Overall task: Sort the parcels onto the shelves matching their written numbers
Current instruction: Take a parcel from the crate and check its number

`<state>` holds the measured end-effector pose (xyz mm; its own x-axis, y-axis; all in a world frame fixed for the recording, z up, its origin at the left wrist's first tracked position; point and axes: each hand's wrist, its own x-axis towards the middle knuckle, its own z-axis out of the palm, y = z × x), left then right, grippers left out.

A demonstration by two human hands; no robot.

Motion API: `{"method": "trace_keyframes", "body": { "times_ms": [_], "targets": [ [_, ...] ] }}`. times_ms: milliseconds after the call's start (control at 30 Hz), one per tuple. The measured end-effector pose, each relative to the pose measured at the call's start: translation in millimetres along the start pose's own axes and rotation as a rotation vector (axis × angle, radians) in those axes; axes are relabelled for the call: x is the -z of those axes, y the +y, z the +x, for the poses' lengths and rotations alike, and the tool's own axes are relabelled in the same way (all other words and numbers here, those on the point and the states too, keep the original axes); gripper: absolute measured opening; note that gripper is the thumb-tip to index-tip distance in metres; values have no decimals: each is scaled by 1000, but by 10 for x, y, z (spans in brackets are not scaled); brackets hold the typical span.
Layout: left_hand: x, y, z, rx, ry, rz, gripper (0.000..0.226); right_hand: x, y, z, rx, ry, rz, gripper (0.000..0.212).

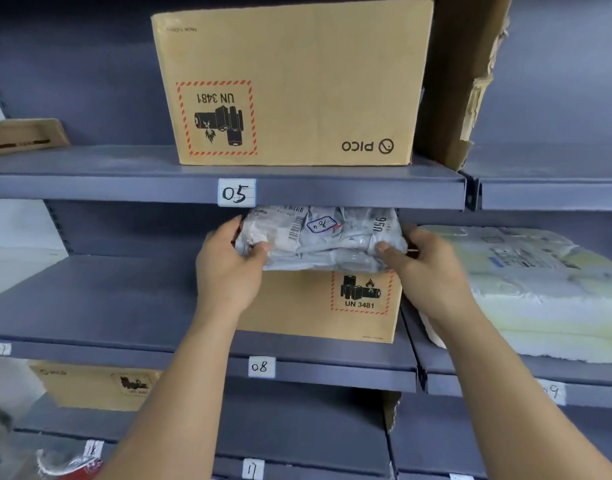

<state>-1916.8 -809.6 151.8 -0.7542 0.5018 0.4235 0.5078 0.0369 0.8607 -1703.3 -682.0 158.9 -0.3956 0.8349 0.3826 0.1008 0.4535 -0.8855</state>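
Observation:
A crumpled grey plastic parcel [320, 239] lies on top of a cardboard box [318, 306] on the shelf tagged 08 [261, 367]. A handwritten number circled in blue shows on the parcel's label. My left hand [228, 271] grips the parcel's left end, thumb on its front. At the parcel's right end my right hand [426, 271] holds on the same way. The shelf above carries the tag 05 [236, 192] and a large upside-down cardboard box [290, 81].
A bulky white wrapped parcel [526, 289] fills the shelf to the right, tagged 09 [552, 391]. Another box [96, 386] sits on the shelf below at left. Lower tags 17 [252, 468] and 18 [93, 447] are visible. A torn cardboard piece [464, 81] leans at upper right.

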Motion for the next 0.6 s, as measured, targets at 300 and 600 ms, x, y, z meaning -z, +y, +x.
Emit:
{"method": "trace_keyframes", "body": {
  "times_ms": [300,600],
  "targets": [
    [-173,-178,497,-41,-80,271,37,-306,220,450,-65,130,-343,39],
    [-314,-277,726,-37,-110,456,33,-399,390,664,-39,181,-458,38]
  ]
}}
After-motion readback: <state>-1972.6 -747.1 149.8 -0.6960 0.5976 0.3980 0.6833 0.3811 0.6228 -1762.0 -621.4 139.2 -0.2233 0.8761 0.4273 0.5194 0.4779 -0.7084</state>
